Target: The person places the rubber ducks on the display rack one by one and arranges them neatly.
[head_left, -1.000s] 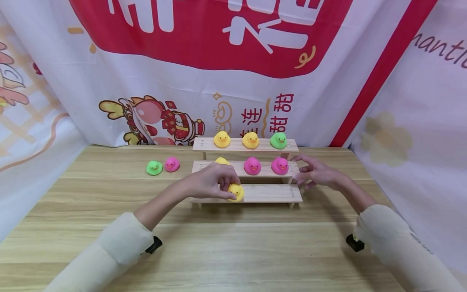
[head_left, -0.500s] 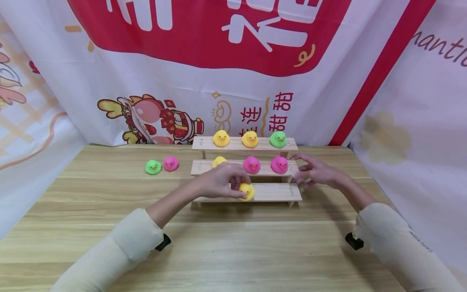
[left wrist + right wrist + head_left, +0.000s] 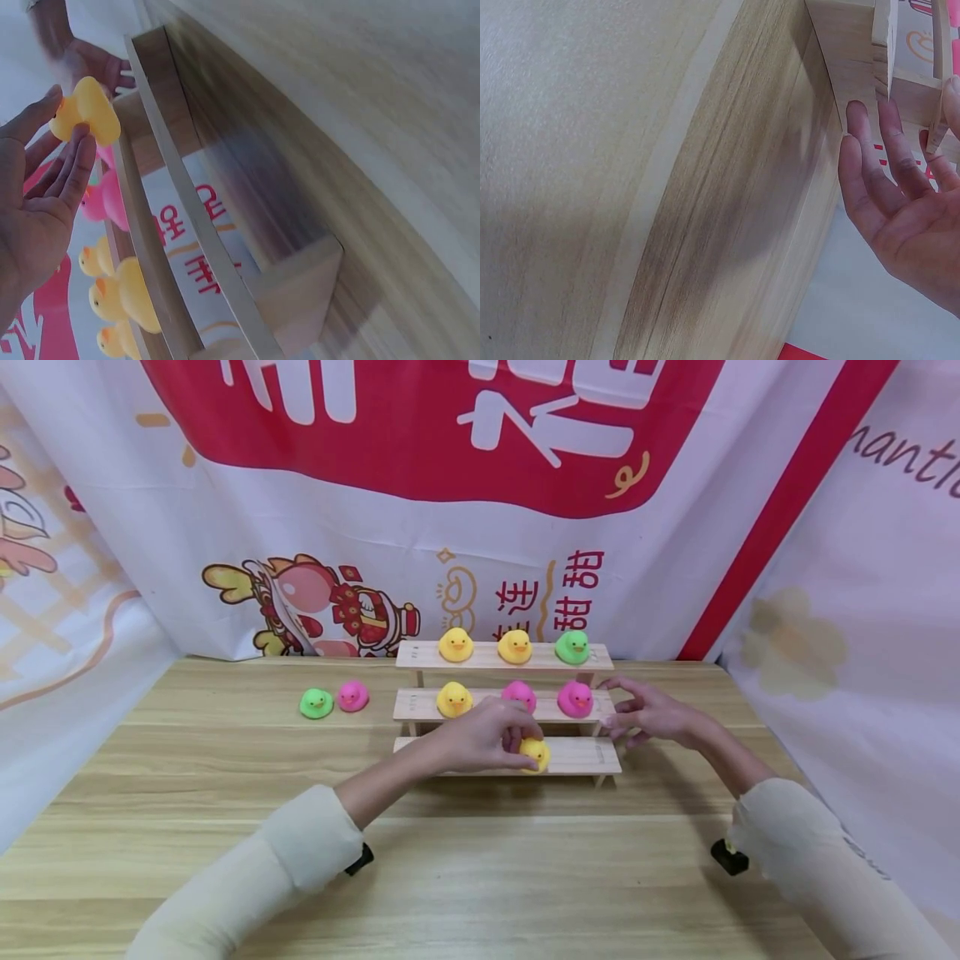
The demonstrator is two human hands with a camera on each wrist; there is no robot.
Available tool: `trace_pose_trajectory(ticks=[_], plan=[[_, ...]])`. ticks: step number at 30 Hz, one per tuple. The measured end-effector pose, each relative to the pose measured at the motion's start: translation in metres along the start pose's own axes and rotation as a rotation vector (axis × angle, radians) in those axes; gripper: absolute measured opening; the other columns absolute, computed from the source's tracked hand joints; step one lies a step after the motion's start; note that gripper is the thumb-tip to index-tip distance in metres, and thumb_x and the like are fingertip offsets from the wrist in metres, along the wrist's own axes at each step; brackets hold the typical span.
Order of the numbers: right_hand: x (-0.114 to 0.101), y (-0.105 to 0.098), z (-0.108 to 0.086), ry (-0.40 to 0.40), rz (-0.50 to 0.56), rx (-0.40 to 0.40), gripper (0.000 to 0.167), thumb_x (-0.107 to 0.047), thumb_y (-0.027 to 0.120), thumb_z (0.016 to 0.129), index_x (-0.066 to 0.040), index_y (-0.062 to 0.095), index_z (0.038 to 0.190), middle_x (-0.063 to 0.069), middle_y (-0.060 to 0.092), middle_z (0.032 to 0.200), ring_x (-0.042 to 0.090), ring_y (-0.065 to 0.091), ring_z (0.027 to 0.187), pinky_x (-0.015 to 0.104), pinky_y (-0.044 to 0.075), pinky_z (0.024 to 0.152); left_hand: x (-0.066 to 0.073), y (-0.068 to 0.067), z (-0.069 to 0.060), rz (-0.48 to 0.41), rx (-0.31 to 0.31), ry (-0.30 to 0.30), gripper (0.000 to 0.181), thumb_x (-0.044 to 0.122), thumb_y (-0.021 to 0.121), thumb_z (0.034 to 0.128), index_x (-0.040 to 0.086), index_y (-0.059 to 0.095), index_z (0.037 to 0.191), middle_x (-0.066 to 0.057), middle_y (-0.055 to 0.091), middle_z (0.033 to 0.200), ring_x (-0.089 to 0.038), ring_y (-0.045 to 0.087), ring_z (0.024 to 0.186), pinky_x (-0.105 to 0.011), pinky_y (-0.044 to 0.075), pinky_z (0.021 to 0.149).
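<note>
My left hand (image 3: 487,735) pinches a yellow rubber duck (image 3: 535,755) between thumb and fingers. In the left wrist view this rubber duck (image 3: 88,112) is lifted off the lowest board of a three-tier wooden display stand (image 3: 577,757). My right hand (image 3: 651,713) holds the right end of the stand's middle board. Thumb and index finger lie on either side of that board in the right wrist view, while the other fingers (image 3: 866,169) extend beside the lower board. On the middle tier sit a yellow duck (image 3: 454,700) and two pink ducks (image 3: 575,699); my left hand partly covers one pink duck (image 3: 518,694).
The top tier carries two yellow ducks (image 3: 456,645) and a green duck (image 3: 573,647). Left of the stand, a green duck (image 3: 317,703) and a pink duck (image 3: 352,696) sit on the wooden table (image 3: 480,877). A printed cloth (image 3: 315,510) hangs behind.
My left hand has moved right along the lowest tier with the yellow rubber duck, uncovering the yellow duck on the middle tier. My right hand has stayed at the stand's end.
</note>
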State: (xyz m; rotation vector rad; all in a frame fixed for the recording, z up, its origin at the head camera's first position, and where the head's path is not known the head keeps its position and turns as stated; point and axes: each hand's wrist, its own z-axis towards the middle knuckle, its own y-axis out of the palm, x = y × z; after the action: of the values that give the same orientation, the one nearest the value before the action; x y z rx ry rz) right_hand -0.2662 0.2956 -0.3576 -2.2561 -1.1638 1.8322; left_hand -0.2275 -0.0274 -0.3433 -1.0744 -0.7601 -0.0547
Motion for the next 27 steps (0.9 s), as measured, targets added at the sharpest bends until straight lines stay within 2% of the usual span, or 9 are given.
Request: trace_pose_trajectory(ticks=[6, 14, 20, 27], plan=[[0.001, 0.0, 0.0, 0.002, -0.004, 0.001, 0.063, -0.013, 0.065, 0.102, -0.005, 0.029, 0.153, 0.018, 0.07, 0.113, 0.029, 0.07, 0.099, 0.051, 0.061, 0.084, 0.004, 0.011, 0.012, 0.043, 0.022, 0.007, 0.026, 0.015, 0.086, 0.0865, 0.001, 0.076, 0.106, -0.004, 0.066, 0.092, -0.013, 0.06, 0.076, -0.017, 0.052, 0.067], [0.0, 0.0, -0.001, -0.005, -0.003, -0.001, 0.062, -0.013, 0.065, 0.102, -0.006, 0.03, 0.153, 0.024, 0.068, 0.121, 0.031, 0.07, 0.1, 0.05, 0.061, 0.083, 0.009, 0.02, 0.025, 0.074, 0.034, 0.027, 0.027, 0.017, 0.087, 0.0863, 0.0, 0.076, 0.105, -0.006, 0.069, 0.094, -0.014, 0.06, 0.074, -0.018, 0.049, 0.064], [0.001, -0.001, -0.001, -0.014, -0.003, -0.003, 0.061, -0.013, 0.064, 0.103, -0.005, 0.03, 0.153, 0.027, 0.066, 0.123, 0.031, 0.07, 0.1, 0.051, 0.061, 0.083, 0.007, 0.028, 0.035, 0.076, 0.064, 0.008, 0.026, 0.019, 0.086, 0.0872, 0.002, 0.076, 0.105, -0.004, 0.068, 0.091, -0.013, 0.058, 0.071, -0.017, 0.047, 0.061], [0.002, -0.001, -0.001, -0.027, 0.001, -0.002, 0.059, -0.011, 0.063, 0.102, -0.004, 0.031, 0.152, 0.024, 0.068, 0.119, 0.031, 0.071, 0.098, 0.05, 0.062, 0.08, 0.005, 0.039, 0.047, 0.095, 0.105, 0.022, 0.025, 0.018, 0.088, 0.0856, 0.002, 0.077, 0.102, -0.004, 0.067, 0.086, -0.014, 0.056, 0.074, -0.018, 0.045, 0.064]])
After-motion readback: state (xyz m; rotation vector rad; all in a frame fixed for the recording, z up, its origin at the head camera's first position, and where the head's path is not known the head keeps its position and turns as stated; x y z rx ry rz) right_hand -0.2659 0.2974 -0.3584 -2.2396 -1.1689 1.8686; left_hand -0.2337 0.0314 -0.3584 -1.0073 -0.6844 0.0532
